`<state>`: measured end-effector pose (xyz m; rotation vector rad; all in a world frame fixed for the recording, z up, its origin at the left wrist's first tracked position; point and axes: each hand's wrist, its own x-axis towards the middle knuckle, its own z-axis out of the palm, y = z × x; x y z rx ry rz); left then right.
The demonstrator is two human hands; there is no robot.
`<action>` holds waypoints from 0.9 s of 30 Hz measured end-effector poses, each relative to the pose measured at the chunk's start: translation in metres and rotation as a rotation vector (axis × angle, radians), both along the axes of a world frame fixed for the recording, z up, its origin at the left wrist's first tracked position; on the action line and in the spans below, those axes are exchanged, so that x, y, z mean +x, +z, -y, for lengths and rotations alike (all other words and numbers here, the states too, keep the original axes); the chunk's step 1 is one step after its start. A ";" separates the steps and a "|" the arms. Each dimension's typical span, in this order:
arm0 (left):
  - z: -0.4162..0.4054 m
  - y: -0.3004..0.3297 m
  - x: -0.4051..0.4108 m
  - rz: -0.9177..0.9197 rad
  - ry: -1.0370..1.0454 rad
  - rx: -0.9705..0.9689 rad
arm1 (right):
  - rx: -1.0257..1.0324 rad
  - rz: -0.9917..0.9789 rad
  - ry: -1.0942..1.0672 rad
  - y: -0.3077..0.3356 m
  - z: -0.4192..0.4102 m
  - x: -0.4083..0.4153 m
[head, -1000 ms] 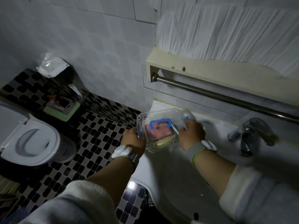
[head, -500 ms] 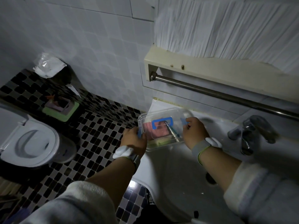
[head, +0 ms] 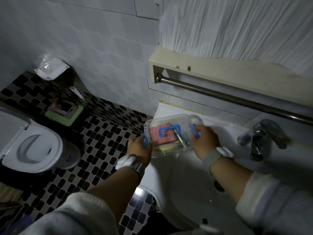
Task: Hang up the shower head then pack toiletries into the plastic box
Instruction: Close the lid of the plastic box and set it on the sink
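A clear plastic box (head: 183,120) with a blue handle on its lid and blue side clips rests on the left rim of the white sink (head: 183,180). Inside it lie a pink block, a yellow-green item and a thin tube-like item. My left hand (head: 139,149) grips the box's left end at the blue clip. At the right end, the fingers of my right hand (head: 204,141) are closed on the other blue clip. No shower head is in view.
A chrome tap (head: 260,138) stands at the sink's right. Above the sink, a steel towel rail (head: 228,97) runs under a cream shelf. The toilet (head: 32,146) is at the left on the checkered floor, with a green-rimmed tray (head: 65,112) and a bin behind it.
Both hands have stayed at the box's ends. The right hand has shifted slightly along the right clip and the box sits a little flatter on the rim.
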<state>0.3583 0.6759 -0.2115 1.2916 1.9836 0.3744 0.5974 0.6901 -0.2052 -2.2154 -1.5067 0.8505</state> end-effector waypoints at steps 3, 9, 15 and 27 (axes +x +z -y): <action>-0.005 0.004 0.000 0.086 0.026 -0.005 | -0.047 0.068 0.015 0.002 -0.003 0.000; -0.006 0.002 -0.001 0.121 0.091 -0.002 | -0.103 -0.221 -0.101 -0.008 -0.005 -0.002; -0.007 -0.006 -0.004 0.209 0.193 -0.028 | -0.153 -0.276 -0.207 -0.017 -0.003 -0.002; -0.005 0.000 -0.005 0.167 0.092 -0.040 | 0.101 -0.124 -0.118 -0.008 0.006 -0.006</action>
